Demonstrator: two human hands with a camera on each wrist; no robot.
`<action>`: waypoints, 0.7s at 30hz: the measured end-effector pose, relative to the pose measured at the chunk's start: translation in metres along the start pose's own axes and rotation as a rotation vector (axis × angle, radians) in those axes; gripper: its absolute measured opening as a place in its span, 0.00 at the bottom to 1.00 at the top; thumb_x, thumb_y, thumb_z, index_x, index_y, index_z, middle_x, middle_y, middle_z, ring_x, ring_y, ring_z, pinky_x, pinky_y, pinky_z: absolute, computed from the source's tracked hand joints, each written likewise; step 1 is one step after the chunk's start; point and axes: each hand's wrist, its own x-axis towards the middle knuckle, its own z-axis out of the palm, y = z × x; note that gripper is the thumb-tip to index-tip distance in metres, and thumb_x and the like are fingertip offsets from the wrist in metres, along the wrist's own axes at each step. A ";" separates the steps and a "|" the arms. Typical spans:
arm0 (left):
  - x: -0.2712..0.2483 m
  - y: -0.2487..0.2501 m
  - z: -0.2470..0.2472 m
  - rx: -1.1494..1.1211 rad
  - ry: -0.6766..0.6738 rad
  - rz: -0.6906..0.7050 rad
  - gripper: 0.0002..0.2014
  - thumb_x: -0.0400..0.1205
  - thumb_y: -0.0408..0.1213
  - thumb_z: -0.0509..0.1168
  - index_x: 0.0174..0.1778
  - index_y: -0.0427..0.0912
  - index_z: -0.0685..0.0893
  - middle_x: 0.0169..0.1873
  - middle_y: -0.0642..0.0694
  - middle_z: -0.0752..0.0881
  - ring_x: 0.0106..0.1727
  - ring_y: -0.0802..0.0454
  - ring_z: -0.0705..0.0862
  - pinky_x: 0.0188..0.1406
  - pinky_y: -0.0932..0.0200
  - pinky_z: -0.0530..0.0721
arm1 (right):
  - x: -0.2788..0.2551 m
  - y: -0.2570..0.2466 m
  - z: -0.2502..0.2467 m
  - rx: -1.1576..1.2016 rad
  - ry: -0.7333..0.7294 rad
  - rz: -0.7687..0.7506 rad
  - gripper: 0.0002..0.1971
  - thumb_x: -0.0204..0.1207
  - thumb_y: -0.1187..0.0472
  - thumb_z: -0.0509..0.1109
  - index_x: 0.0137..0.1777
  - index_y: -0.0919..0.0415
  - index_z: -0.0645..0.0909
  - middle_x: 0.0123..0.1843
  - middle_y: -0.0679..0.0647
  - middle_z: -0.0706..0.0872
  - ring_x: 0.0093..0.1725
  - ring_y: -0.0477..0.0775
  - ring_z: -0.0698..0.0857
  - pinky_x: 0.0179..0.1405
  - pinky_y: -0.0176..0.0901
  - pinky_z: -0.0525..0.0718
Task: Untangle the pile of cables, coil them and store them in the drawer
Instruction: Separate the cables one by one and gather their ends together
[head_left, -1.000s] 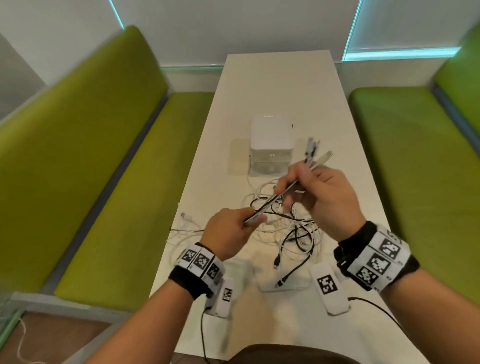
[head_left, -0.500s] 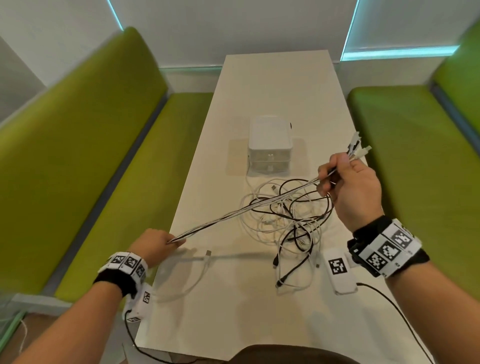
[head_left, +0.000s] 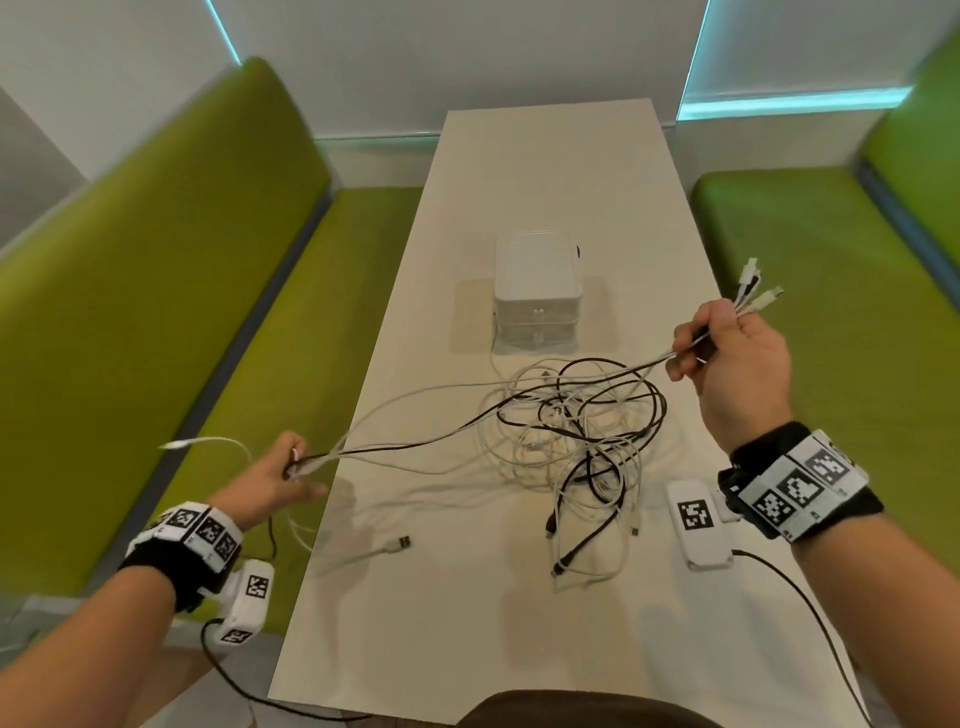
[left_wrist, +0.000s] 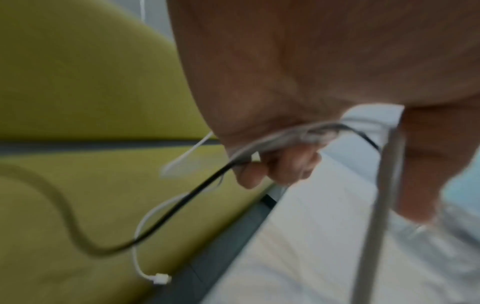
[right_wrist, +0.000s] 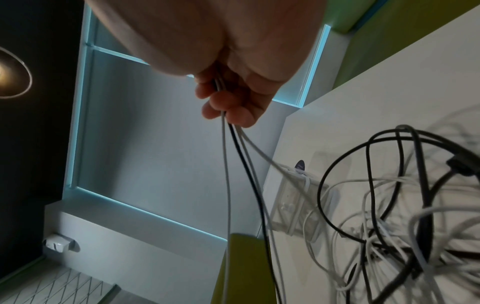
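Note:
A tangled pile of black and white cables (head_left: 576, 431) (right_wrist: 389, 236) lies on the white table (head_left: 550, 166) in front of a small white drawer unit (head_left: 536, 291) (right_wrist: 298, 203). My right hand (head_left: 727, 353) (right_wrist: 228, 96), raised at the right, grips a bundle of cables just below their plugs (head_left: 753, 291). The strands (head_left: 467, 421) stretch slack across to my left hand (head_left: 291, 467) (left_wrist: 280, 160), which grips them beyond the table's left edge. A white cable end (head_left: 179, 445) (left_wrist: 161, 280) hangs past the left hand over the bench.
Green benches (head_left: 171, 291) (head_left: 810, 291) flank the table on both sides. A loose USB plug (head_left: 400, 543) lies on the near table. The drawers of the unit look closed. The far half of the table holds nothing else.
Both hands have moved apart: the left slid down the strands to beyond the table's left edge, the right rose to the right. The strands, taut before, now sag.

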 end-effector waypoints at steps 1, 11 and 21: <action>-0.002 0.004 0.008 -0.107 -0.032 0.011 0.31 0.63 0.48 0.81 0.49 0.43 0.67 0.40 0.42 0.75 0.39 0.48 0.75 0.38 0.52 0.74 | 0.002 -0.001 -0.001 0.001 0.025 -0.011 0.16 0.92 0.60 0.56 0.41 0.58 0.77 0.31 0.54 0.83 0.25 0.52 0.74 0.27 0.45 0.80; 0.012 0.040 0.056 -0.102 0.005 0.100 0.17 0.76 0.46 0.78 0.37 0.42 0.77 0.30 0.50 0.82 0.35 0.51 0.81 0.43 0.51 0.80 | 0.000 -0.001 -0.006 -0.054 0.035 -0.034 0.17 0.92 0.60 0.55 0.41 0.57 0.77 0.31 0.54 0.83 0.26 0.52 0.74 0.27 0.44 0.81; 0.017 0.058 0.051 0.816 0.014 0.278 0.28 0.80 0.64 0.66 0.25 0.44 0.76 0.21 0.51 0.76 0.29 0.55 0.75 0.31 0.56 0.71 | 0.001 -0.001 -0.012 -0.090 0.055 -0.100 0.16 0.92 0.60 0.54 0.42 0.57 0.77 0.30 0.51 0.82 0.25 0.50 0.75 0.28 0.44 0.84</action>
